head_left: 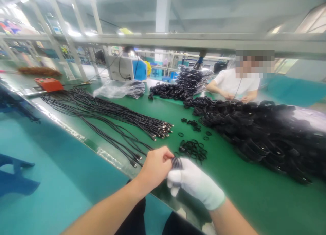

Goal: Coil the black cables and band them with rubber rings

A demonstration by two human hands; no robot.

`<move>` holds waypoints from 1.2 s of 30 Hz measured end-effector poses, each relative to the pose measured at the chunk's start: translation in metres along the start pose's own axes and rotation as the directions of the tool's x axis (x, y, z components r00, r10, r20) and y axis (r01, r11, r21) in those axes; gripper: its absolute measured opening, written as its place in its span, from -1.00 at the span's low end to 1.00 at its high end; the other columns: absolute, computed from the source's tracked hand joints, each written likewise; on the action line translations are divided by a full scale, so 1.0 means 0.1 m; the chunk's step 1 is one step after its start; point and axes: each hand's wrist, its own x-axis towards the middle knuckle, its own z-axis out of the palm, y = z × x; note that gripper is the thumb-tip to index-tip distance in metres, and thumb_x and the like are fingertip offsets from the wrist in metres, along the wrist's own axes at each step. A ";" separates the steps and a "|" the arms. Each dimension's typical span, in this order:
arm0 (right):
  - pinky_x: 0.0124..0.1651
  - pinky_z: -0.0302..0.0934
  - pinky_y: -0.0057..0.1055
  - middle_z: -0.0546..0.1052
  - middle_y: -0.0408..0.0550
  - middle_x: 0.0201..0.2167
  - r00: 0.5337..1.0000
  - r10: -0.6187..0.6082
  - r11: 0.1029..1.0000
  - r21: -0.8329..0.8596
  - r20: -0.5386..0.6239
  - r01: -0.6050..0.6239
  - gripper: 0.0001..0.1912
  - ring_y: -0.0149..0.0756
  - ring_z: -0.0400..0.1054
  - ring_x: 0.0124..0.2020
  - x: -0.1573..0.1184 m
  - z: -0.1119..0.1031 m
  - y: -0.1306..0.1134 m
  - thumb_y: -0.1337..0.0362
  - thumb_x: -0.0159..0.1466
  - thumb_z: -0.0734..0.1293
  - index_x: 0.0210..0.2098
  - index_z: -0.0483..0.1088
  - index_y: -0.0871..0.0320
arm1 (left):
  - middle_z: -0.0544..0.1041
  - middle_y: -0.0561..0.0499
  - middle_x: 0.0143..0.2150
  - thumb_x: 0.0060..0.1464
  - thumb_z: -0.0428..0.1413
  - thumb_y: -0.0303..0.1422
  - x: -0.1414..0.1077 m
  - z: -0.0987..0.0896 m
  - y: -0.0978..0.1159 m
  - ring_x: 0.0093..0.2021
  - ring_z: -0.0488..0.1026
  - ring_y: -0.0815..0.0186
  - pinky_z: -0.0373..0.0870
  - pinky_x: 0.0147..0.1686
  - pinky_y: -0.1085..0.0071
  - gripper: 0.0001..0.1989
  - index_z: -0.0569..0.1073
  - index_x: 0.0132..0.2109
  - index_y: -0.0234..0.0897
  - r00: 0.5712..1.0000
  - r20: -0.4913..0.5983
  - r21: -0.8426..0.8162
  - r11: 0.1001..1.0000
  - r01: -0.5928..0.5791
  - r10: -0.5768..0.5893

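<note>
My bare left hand (156, 167) is closed in a pinch at the end of a row of black rings (176, 163). Those rings sit stacked side by side around a finger of my right hand (196, 182), which wears a white glove with its fingers curled in. Both hands meet above the front edge of the green table. Just beyond them lies a loose heap of black rings (193, 151), with a few single ones scattered behind it. To the left, black cables (122, 114) with metal plugs lie in a long bundle, and several separate cables (127, 152) run nearer to me.
A large pile of coiled black cables (244, 130) covers the right side. Across the table sits a person in a white shirt (235, 84), hands at a cable. A red box (49, 84), a clear plastic bag (114, 89) and a machine (128, 68) stand farther back. A metal beam (178, 39) crosses above.
</note>
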 end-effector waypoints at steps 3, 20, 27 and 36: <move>-0.55 0.26 -0.51 0.43 -0.09 -0.56 0.999 -0.002 1.000 0.007 -0.038 0.003 -0.87 -0.44 0.33 -0.61 0.02 0.00 0.04 0.32 0.12 0.35 -0.39 0.38 0.30 | 0.54 0.06 -0.45 -0.06 0.06 -0.41 0.04 0.05 -0.03 -0.43 0.47 0.35 0.33 -0.47 0.51 -0.92 0.45 -0.37 -0.26 0.999 -0.014 -0.002 0.999 0.033 -0.033; -0.31 0.37 -0.34 0.50 0.11 -0.12 0.993 0.033 0.877 0.479 -0.112 0.025 -0.60 -0.07 0.44 -0.10 -0.23 -0.53 -0.10 0.13 0.20 0.32 -0.03 0.36 0.22 | 0.51 0.04 -0.34 0.04 0.03 -0.40 0.37 -0.17 -0.26 -0.30 0.41 0.28 0.24 -0.29 0.43 -0.88 0.47 -0.34 -0.22 0.967 0.154 0.400 0.881 -0.251 0.205; -0.36 0.36 -0.34 0.51 0.12 -0.21 0.990 -0.003 0.897 0.437 -0.138 0.064 -0.57 -0.10 0.46 -0.19 -0.21 -0.51 -0.09 0.18 0.13 0.39 -0.06 0.35 0.25 | 0.41 0.03 -0.36 -0.01 0.06 -0.43 0.53 0.16 -0.28 -0.31 0.39 0.25 0.23 -0.26 0.40 -0.97 0.38 -0.38 -0.22 0.949 0.233 0.365 0.885 -0.289 0.214; -0.64 0.21 -0.49 0.44 -0.14 -0.55 0.862 -0.137 0.967 0.124 -0.487 0.224 -0.48 -0.41 0.31 -0.62 -0.02 -0.28 -0.06 0.20 0.02 0.46 -0.10 0.27 0.26 | 0.31 0.13 -0.53 0.04 0.06 -0.20 0.30 0.22 -0.17 -0.59 0.23 0.48 0.19 -0.52 0.53 -0.75 0.27 -0.40 -0.31 0.941 0.338 -0.530 0.823 0.203 -0.014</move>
